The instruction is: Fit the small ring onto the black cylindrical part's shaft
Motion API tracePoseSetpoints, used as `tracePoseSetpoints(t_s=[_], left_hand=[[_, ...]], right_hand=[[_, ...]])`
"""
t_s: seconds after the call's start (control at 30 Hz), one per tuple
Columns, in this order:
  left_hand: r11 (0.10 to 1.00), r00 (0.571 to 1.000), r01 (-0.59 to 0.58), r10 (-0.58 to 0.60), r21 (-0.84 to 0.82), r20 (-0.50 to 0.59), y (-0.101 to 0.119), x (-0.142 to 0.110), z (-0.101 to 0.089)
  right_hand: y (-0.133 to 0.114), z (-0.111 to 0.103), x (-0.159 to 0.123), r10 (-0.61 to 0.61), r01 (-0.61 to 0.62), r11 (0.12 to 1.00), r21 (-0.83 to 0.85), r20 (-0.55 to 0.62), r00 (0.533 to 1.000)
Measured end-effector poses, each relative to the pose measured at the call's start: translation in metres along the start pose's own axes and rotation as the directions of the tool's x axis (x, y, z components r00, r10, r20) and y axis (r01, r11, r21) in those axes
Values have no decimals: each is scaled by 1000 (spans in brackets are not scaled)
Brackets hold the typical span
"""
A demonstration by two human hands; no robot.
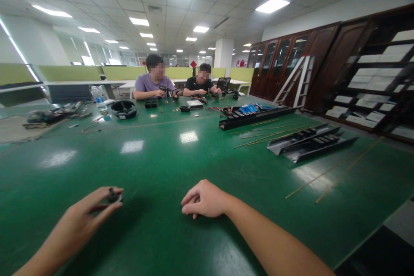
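Note:
Between the thumb and fingers of my left hand [86,211] is a small dark and silver metal part [114,196], held a little above the green tabletop [155,172]. Its exact kind is too small to tell. My right hand [207,200] is low over the table, near the middle, its back turned up. The fingers of that hand curl in loosely towards the thumb, and no object shows in them. Both hands are apart from each other.
Black metal channels [310,144] and thin brass-coloured rods [268,138] lie at the right. A longer black channel [258,118] carries blue pieces. A black headset [123,109] and a bottle [99,100] stand far left. Two people [153,82] sit across the table. Behind is a stepladder [299,82].

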State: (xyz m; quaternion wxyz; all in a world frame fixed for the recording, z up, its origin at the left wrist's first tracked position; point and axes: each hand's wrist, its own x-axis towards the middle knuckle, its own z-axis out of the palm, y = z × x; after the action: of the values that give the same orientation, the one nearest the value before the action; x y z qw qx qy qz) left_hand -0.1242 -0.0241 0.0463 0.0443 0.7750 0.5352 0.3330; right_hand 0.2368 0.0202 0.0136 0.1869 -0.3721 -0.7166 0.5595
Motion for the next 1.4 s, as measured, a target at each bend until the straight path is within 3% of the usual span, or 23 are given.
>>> tracePoseSetpoints(t_s=[0.03, 0.13, 0.27, 0.33, 0.47, 0.57, 0.77, 0.93, 1.23, 1.4], left_hand=[[998, 996, -40, 44, -53, 76, 9, 12, 17], [981, 973, -141, 163, -135, 162, 51, 40, 66], [948, 909, -278, 313, -157, 277, 95, 39, 97], [930, 894, -327, 362, -170, 263, 100, 27, 99], [933, 936, -305, 330, -190, 121, 91, 10, 93], [941, 956, -261, 282, -218, 76, 86, 10, 91], [957, 970, -160, 198, -244, 143, 89, 15, 95], [966, 973, -128, 166, -224, 162, 90, 14, 95], [950, 945, -299, 307, -90, 109, 84, 12, 98], [951, 948, -274, 292, -145, 122, 87, 11, 97]], right_hand=[[1, 0, 1, -4, 4, 1000, -8, -3, 1000], [2, 1, 2, -51, 48, 998, -45, -64, 997], [1, 1, 2, -169, 144, 981, -131, -206, 964], [-2, 0, -1, -198, 175, 973, -147, -162, 967], [-9, 2, -7, -254, 236, 945, -228, -53, 966], [-14, 5, -12, -323, 291, 896, -337, -43, 945], [-18, 8, -14, -387, 292, 829, -477, -113, 915], [-20, 10, -14, -400, 298, 800, -520, -92, 912], [-17, 9, -13, -413, 294, 760, -580, -81, 907], [-12, 8, -10, -416, 302, 766, -567, -80, 906]])
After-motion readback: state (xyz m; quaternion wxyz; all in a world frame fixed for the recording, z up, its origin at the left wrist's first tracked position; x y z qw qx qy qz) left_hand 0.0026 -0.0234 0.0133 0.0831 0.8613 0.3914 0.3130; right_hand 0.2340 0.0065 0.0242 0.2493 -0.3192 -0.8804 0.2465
